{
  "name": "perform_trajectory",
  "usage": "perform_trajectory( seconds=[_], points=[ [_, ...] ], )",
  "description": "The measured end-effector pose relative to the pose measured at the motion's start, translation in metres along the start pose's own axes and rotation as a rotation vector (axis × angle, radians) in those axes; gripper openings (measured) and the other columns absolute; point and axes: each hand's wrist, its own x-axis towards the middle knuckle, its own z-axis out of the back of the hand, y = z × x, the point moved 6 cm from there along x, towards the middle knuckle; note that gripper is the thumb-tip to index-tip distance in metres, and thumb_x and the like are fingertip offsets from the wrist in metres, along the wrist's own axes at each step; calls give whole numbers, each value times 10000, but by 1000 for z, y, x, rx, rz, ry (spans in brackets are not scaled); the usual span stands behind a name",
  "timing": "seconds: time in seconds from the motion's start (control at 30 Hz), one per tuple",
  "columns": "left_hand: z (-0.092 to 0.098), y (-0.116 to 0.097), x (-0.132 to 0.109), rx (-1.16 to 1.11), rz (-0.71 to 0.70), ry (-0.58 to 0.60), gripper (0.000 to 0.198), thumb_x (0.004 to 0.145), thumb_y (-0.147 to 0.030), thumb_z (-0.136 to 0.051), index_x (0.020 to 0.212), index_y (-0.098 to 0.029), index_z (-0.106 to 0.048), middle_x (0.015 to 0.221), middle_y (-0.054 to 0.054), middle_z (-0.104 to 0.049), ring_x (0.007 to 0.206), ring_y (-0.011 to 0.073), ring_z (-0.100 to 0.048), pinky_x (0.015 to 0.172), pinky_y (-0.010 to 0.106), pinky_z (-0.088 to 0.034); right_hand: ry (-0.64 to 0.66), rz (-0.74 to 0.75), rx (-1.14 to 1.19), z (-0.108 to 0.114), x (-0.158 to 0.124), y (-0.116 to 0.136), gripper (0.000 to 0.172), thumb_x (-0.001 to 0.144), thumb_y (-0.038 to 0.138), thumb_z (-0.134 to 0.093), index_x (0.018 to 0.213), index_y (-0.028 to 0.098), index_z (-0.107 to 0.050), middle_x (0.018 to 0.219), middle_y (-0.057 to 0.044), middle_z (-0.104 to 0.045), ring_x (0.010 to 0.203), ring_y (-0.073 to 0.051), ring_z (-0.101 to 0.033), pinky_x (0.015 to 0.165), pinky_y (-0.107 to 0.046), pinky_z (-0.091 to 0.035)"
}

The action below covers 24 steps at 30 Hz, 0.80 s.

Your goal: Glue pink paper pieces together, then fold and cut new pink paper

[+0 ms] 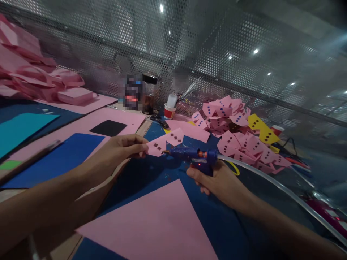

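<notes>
My left hand [130, 146] pinches the left end of a small pink paper piece [165, 141] dotted with small dark diamonds. In my right hand [217, 180] is a blue hot glue gun [189, 154], its handle wrapped by my fingers and a small red light lit on it. The nozzle points left and sits right at the lower edge of the paper piece; whether it touches cannot be made out. A long translucent glue stick [260, 168] runs out of the gun's back toward the lower right. Below both hands lies a large plain pink sheet [154, 224].
Pink pieces with dark diamonds [249, 150] are heaped at right, with a yellow piece [261, 128] among them. Folded pink paper [35, 72] piles at far left. A red and white cup [170, 111], a jar [149, 94] and scissors [159, 121] stand or lie near the perforated metal wall [189, 47].
</notes>
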Motion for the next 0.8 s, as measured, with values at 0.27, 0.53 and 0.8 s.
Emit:
perform_trajectory(
  seconds=[0.27, 0.53, 0.8],
  points=[
    [-3, -1, -2, -5, 1, 7, 247, 781, -445, -858, 821, -216, -775, 756, 8, -700, 758, 140, -592, 718, 244, -477, -22, -11, -64, 0, 2, -3, 441, 933, 634, -657, 1019, 202, -639, 677, 44, -557, 525, -97, -534, 488, -215, -449],
    [-2, 1, -1, -8, 6, 7, 262, 768, -452, -861, 833, -211, -781, 753, 25, -708, 735, 149, -590, 701, 264, -480, -43, -44, -106, 1, 0, -5, 495, 921, 674, -643, 1055, 198, -652, 687, 38, -585, 536, -110, -563, 498, -231, -463],
    [-2, 0, -2, 1, 2, -1, 249, 790, -450, -844, 838, -216, -773, 771, 17, -688, 763, 153, -590, 728, 268, -482, -85, -29, -162, 4, -1, -3, 491, 924, 683, -631, 993, 198, -661, 646, 35, -597, 546, -133, -593, 519, -250, -471]
  ],
)
